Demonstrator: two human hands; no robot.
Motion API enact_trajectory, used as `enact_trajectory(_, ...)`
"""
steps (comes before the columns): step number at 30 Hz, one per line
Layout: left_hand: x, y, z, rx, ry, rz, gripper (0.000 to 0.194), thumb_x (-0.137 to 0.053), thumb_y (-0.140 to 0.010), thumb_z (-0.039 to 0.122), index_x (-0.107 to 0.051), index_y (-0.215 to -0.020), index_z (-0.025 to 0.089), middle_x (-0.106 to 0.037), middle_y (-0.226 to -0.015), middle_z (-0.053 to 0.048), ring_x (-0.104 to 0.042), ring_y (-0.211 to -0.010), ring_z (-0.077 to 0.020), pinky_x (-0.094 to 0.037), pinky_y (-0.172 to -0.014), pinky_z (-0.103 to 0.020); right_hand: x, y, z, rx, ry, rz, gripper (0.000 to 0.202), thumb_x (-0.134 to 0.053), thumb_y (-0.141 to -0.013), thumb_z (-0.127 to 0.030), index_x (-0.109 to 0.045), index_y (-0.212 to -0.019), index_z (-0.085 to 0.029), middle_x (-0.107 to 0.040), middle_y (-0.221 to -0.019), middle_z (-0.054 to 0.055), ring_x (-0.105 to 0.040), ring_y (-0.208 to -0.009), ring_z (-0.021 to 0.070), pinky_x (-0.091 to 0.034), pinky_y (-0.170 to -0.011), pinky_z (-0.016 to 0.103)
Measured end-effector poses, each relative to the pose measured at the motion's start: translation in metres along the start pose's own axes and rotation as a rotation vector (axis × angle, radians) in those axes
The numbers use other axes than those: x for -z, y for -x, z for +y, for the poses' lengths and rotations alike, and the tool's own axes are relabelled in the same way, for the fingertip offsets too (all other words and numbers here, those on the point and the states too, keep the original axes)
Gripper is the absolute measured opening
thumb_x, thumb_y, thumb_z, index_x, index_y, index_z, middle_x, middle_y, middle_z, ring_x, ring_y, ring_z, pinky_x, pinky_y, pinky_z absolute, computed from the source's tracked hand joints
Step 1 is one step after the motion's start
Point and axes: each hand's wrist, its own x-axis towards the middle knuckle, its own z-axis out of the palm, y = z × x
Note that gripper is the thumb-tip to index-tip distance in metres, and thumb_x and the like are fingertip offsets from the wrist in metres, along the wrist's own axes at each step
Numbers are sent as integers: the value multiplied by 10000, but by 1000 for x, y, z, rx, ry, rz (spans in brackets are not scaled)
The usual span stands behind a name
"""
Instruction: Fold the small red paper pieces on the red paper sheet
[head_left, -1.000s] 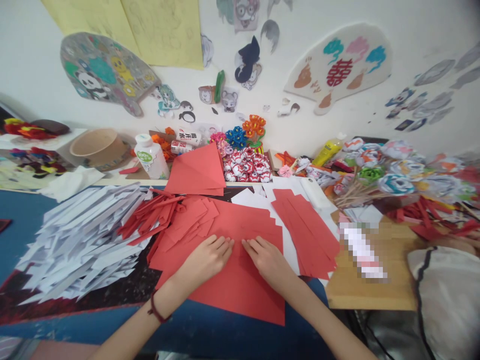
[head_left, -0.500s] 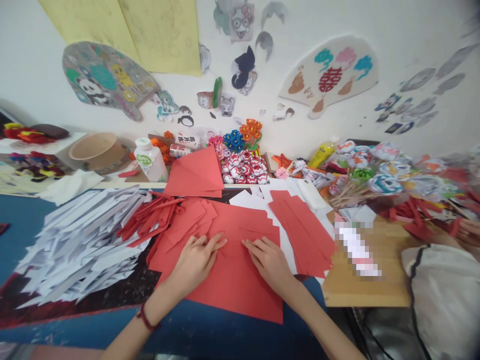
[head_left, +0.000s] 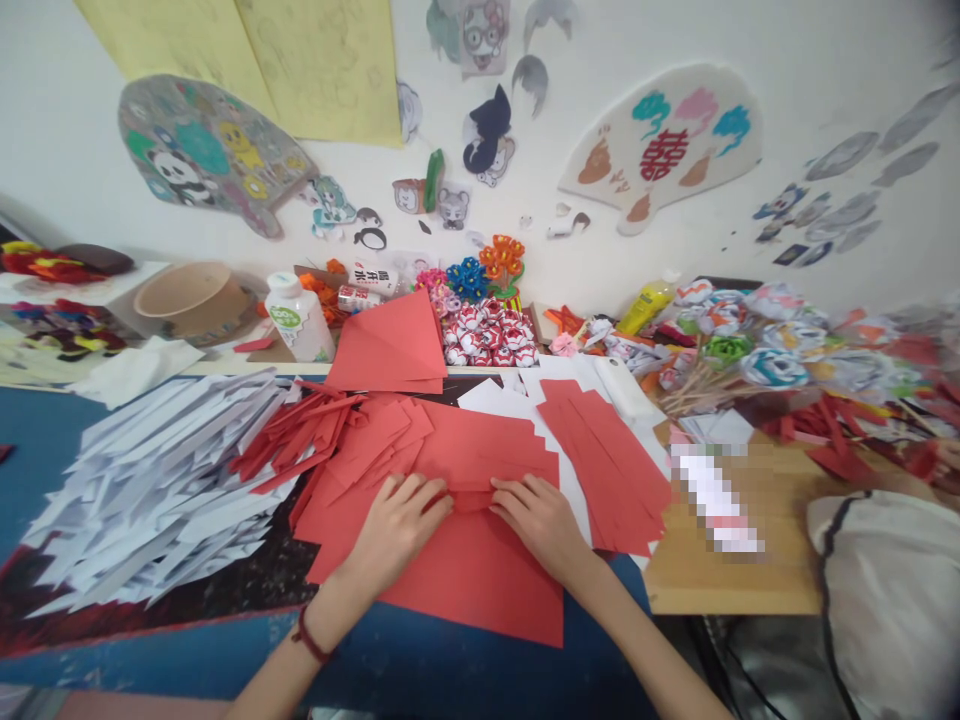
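Between my two hands is a small red paper strip (head_left: 472, 492) with a folded edge, lying over larger red sheets (head_left: 487, 580). My left hand (head_left: 403, 520) pinches its left end, fingers curled. At the right end, my right hand (head_left: 534, 515) grips it between thumb and fingertips. Small cut red pieces (head_left: 375, 450) are piled just beyond my left hand. Folded red strips (head_left: 304, 430) lie heaped farther left, against a big pile of folded white paper strips (head_left: 165, 480). To the right of my right hand, long red paper strips (head_left: 604, 465) rest on white paper.
Along the wall stand a white bottle (head_left: 298, 318), a round tan container (head_left: 195, 300), red-and-white paper balls (head_left: 491, 335) and a yellow bottle (head_left: 646, 303). Paper flowers on sticks (head_left: 772, 360) lie at right, behind a wooden board (head_left: 750, 580). Another person's pale garment (head_left: 885, 590) shows at far right.
My hands have come from flat on the paper to gripping the strip's ends, and its folded edge now stands up. My left hand has shifted slightly right.
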Motion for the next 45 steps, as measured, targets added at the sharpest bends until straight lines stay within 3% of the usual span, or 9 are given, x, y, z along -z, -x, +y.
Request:
enact_trajectory(4,5,-4,10,96,101,63,160,-501,-966,240,-661,-970,230,-685,-1029,-17,-508,-892,-188,-313,-778,-359,3,-4,-1,-84,-159,-11,148,-510,-965,-179,-649,-915,-180,-700,-1002,68,-601,-885,207,-477,-769,341)
enact_trajectory(8,5,-5,19,168,157,53,177,-482,-970,219,-657,-943,222,-676,-1015,-25,-494,-889,-193,-300,-740,-354,4,-9,2,-187,-349,-72,117,-547,-948,-192,-644,-882,-200,-670,-911,44,-612,-897,206,-477,-770,333)
enact_trajectory(14,1,-11,29,496,254,-19,141,-528,-935,252,-635,-849,219,-636,-1022,-34,-482,-927,-217,-318,-756,-368,4,-16,8,-392,-670,-76,71,-648,-881,-199,-656,-815,-223,-615,-895,11,-632,-912,174,-473,-780,293)
enact_trajectory(19,0,-15,31,633,294,-34,103,-589,-880,265,-629,-792,231,-611,-1013,-24,-484,-934,-226,-331,-753,-371,3,-22,5,-504,-705,-15,97,-727,-786,-183,-663,-716,-203,-579,-950,25,-593,-854,168,-451,-745,300)
enact_trajectory(25,1,-20,35,694,282,-63,116,-580,-860,265,-620,-758,227,-598,-1000,-37,-488,-924,-237,-348,-750,-377,0,-25,5,-543,-717,-34,106,-709,-776,-159,-648,-698,-199,-531,-928,14,-562,-841,159,-428,-740,295)
enact_trajectory(31,3,-23,33,685,204,-71,92,-585,-854,265,-593,-779,213,-589,-987,-45,-487,-937,-247,-348,-768,-393,1,-27,5,-558,-681,-65,137,-712,-763,-160,-614,-673,-194,-501,-892,4,-544,-811,159,-412,-726,292)
enact_trajectory(34,2,-20,30,604,195,-57,77,-560,-878,246,-633,-895,229,-583,-1049,-52,-480,-942,-237,-349,-755,-375,2,-28,5,-576,-664,-43,171,-736,-735,-151,-574,-704,-196,-493,-877,-5,-530,-785,158,-406,-704,285)
enact_trajectory(40,-1,-15,22,239,84,-142,517,-537,-817,56,-653,-1135,447,-548,-1238,-21,-465,-1038,-248,-328,-771,-387,2,-29,8,-583,-623,-60,269,-752,-709,-112,-500,-736,-201,-480,-850,-19,-519,-768,158,-392,-690,278)
enact_trajectory(45,6,-4,11,179,-9,-191,568,-559,-796,53,-637,-1173,471,-569,-1233,-29,-468,-1028,-254,-338,-793,-399,1,-29,12,-555,-617,-98,252,-740,-709,-87,-518,-749,-200,-484,-864,-18,-516,-766,150,-387,-679,269)
